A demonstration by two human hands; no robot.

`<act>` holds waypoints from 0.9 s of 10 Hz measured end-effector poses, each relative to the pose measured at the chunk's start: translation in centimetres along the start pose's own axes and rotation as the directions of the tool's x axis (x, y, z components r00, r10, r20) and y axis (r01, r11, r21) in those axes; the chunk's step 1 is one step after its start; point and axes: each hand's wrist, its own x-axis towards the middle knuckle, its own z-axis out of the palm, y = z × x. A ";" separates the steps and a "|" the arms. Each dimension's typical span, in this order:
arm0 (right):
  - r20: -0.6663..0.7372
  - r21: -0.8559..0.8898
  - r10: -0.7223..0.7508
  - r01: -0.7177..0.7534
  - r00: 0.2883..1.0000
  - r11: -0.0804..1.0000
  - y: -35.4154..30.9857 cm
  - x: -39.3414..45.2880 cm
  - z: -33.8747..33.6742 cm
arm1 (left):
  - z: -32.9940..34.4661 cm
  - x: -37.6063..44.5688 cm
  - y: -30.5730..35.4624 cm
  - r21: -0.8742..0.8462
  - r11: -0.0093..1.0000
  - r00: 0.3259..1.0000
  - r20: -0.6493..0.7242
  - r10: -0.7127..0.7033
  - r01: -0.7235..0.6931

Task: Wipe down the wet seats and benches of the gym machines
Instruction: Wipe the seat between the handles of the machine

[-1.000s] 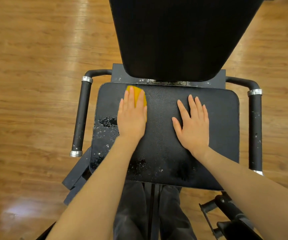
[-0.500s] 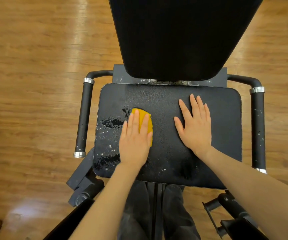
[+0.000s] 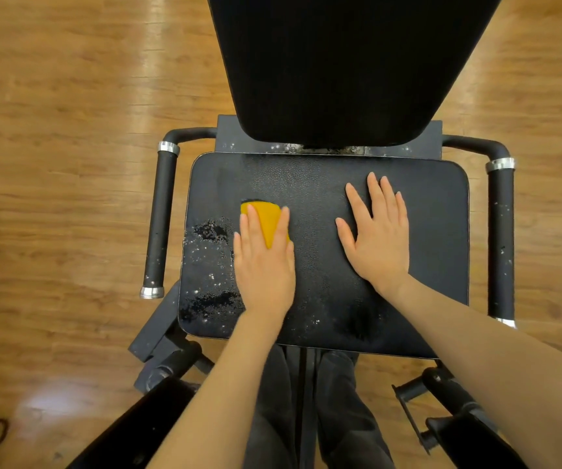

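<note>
Yellow cloth (image 3: 266, 222) under the flat-fingered left hand (image 3: 263, 262) mid-seat (image 3: 442, 231); right hand (image 3: 379, 236) rests flat beside it, holding nothing. Droplets (image 3: 210, 262) remain at the seat's left edge.

The left hand (image 3: 264, 265) hides most of the yellow cloth (image 3: 266, 216) (far end showing).

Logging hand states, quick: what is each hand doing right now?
Left hand: open, straight fingers pressing the yellow cloth on the seat.
Right hand: open, flat on the seat, holding nothing.
</note>
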 end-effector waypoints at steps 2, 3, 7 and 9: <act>0.013 -0.001 -0.001 0.001 1.000 1.000 0.0 0.0 0.0 | -0.2 0.1 -3.9 0.061 0.996 0.998 0.016 0.063 -0.064; 0.004 0.008 -0.003 0.003 1.000 1.000 0.0 0.0 0.0 | -1.3 3.0 -7.8 -0.010 0.994 0.994 -0.012 -0.113 0.113; -0.028 0.003 -0.003 0.003 1.000 1.000 -0.1 0.0 0.1 | 0.7 -1.2 1.1 -0.139 0.980 0.988 -0.032 -0.148 0.143; -0.022 0.012 -0.003 0.004 1.000 1.000 0.0 -0.1 0.1 | 0.9 -0.5 -1.9 -0.007 1.000 1.000 -0.026 -0.008 0.008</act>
